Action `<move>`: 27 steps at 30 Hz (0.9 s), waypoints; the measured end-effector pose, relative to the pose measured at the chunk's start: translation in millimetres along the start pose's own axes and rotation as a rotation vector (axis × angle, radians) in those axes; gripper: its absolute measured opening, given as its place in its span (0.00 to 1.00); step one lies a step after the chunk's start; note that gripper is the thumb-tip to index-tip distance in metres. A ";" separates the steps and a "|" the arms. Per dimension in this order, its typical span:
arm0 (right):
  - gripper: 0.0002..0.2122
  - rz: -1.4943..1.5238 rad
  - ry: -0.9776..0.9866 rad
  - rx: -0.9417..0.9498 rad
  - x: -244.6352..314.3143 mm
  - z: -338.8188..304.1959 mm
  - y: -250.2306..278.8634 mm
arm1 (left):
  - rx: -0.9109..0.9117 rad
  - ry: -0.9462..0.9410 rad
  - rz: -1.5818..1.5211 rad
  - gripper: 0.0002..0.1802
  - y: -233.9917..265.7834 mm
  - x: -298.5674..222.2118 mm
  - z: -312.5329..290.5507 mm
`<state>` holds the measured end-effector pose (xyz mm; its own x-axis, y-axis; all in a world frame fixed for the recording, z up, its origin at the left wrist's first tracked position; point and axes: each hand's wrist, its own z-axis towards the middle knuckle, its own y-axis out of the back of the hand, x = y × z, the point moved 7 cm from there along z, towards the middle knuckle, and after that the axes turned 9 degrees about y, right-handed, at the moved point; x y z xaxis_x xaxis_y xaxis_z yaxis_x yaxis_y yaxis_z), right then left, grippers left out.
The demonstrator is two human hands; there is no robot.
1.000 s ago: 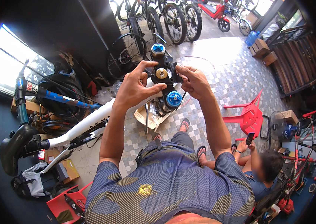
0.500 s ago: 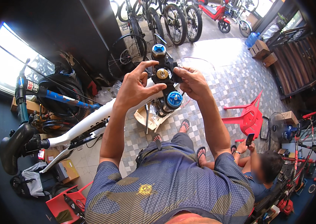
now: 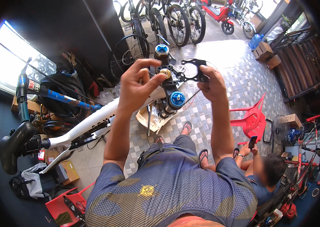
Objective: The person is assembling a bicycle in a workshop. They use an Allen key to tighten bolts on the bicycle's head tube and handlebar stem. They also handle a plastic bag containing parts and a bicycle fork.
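My right hand pinches a black bracket with curved cut-outs, raised to the right of the bike's fork crown. My left hand is open, its thumb and index finger spread apart beside the crown. Between those fingertips shows the round gold cap at the middle of the crown; whether the thumb touches it I cannot tell. Fork legs topped with blue caps stand on both sides: the far cap and the near cap. The white bike frame runs back to the left, partly behind my left forearm.
Beneath the fork, an opened cardboard box lies on the tiled floor. A red plastic chair stands to the right, near a seated person holding a phone. Parked bikes line the far side; a black saddle is at left.
My right hand has moved right, lifting the black bracket away from the fork crown. My left hand stays beside the gold cap, having shifted only slightly.
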<state>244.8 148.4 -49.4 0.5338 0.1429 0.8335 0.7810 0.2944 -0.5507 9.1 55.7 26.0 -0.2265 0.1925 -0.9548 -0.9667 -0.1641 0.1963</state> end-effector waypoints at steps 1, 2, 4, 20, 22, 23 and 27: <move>0.11 -0.073 0.042 -0.073 7.3 -5.6 11.9 | -0.010 0.005 -0.223 0.13 4.7 -1.4 -11.4; 0.13 -0.144 0.083 -0.152 15.6 -15.2 22.8 | 0.027 0.024 -0.394 0.12 3.1 0.6 -27.2; 0.15 -0.286 0.148 -0.148 21.4 -34.2 55.3 | 0.208 0.127 -0.725 0.15 -10.0 14.7 -63.8; 0.15 -0.366 -0.160 -0.141 -8.3 -112.2 52.5 | 0.655 0.988 -1.324 0.48 -201.4 109.8 -109.6; 0.14 -0.383 -0.170 -0.125 -12.7 -113.1 65.2 | 0.670 0.955 -1.283 0.43 -205.6 104.9 -103.8; 0.13 -0.401 -0.167 -0.126 -11.7 -112.7 64.9 | 0.695 0.951 -1.323 0.38 -207.3 102.8 -102.0; 0.12 -0.525 -0.140 -0.105 -7.3 -110.3 64.8 | 0.668 0.946 -1.315 0.31 -216.4 109.3 -99.9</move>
<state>327.2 62.2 -96.2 0.0216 0.1291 0.9914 0.9626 0.2650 -0.0555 205.4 15.6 -143.1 0.5840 -0.7611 -0.2822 -0.3677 0.0618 -0.9279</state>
